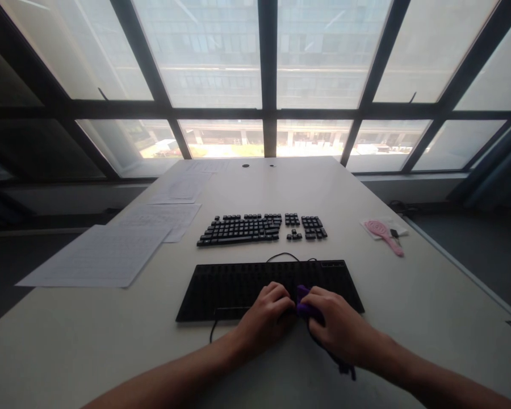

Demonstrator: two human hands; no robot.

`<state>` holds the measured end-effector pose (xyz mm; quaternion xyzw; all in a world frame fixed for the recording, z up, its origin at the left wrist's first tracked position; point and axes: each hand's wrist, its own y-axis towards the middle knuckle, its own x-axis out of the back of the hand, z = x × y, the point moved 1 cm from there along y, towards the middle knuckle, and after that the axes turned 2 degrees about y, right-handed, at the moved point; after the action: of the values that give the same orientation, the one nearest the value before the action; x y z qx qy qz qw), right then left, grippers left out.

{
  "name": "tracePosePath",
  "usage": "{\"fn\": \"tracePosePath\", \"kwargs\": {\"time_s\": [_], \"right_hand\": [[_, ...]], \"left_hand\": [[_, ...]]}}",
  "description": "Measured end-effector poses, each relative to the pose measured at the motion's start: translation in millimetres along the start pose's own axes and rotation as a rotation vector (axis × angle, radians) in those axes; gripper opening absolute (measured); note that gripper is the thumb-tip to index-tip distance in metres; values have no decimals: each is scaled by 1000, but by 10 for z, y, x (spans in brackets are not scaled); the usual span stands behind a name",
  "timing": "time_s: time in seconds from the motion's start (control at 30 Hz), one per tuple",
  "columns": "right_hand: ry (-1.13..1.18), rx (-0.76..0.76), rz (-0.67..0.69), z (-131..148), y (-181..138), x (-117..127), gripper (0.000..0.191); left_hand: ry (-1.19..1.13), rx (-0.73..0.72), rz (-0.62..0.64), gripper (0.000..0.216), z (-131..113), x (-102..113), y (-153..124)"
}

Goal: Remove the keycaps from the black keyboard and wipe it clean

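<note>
A black keyboard base [238, 281] without its keycaps lies near the front of the white table [409, 284]. Behind it the removed black keycaps [262, 228] are laid out in keyboard order. Both my hands rest on the base's near edge. My right hand [338, 328] is closed around a small purple object [303, 301], with a dark strap hanging below the wrist. My left hand [266, 318] is curled right beside it, fingers touching the purple object and the base. What my left fingers hold is hidden.
Several printed paper sheets [97, 255] lie on the table's left side. A pink hairbrush [383, 236] lies on a white sheet at the right. A black cable [215, 326] runs from the keyboard base toward me. Large windows [264, 68] stand behind the table.
</note>
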<state>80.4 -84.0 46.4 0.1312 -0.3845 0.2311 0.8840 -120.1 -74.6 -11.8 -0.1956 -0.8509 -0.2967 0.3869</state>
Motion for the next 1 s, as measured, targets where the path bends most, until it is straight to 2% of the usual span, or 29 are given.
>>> {"fn": "tracePosePath", "kwargs": {"time_s": [0.07, 0.17, 0.2, 0.33, 0.4, 0.53, 0.6, 0.67, 0.8, 0.87, 0.93, 1.0], "right_hand": [[8, -17, -65, -70, 16, 138, 25], [-15, -49, -234, -203, 100, 263, 32], [-12, -33, -241, -239, 114, 258, 36], [-74, 95, -114, -399, 28, 160, 50], [-175, 21, -169, -553, -69, 206, 47], [-337, -236, -353, -865, -237, 462, 33], [-318, -260, -431, -887, -281, 516, 33], [-218, -187, -456, -807, -303, 457, 38], [-95, 17, -256, -647, -334, 197, 46], [-156, -36, -287, -692, -364, 166, 45], [-227, -157, -409, -779, -394, 220, 42], [-243, -205, -498, -810, -404, 282, 40]], "left_hand": [[-5, 0, -2, 7, 0, 7, 2], [-13, -2, 2, 9, -6, 21, 9], [-13, 1, 6, 10, -8, 26, 13], [-8, 8, 22, 9, -6, 31, 17], [-9, 8, 28, 9, 3, 26, 13], [-16, 5, 39, 10, 18, 20, 8], [-15, 4, 38, 9, 16, 22, 11], [-10, 5, 38, 9, 11, 23, 15], [-4, 0, 41, 7, 14, 12, 13], [-4, -4, 42, 7, 22, 6, 9], [-5, -8, 43, 7, 26, 5, 7], [-5, -10, 43, 7, 24, 9, 8]]}}
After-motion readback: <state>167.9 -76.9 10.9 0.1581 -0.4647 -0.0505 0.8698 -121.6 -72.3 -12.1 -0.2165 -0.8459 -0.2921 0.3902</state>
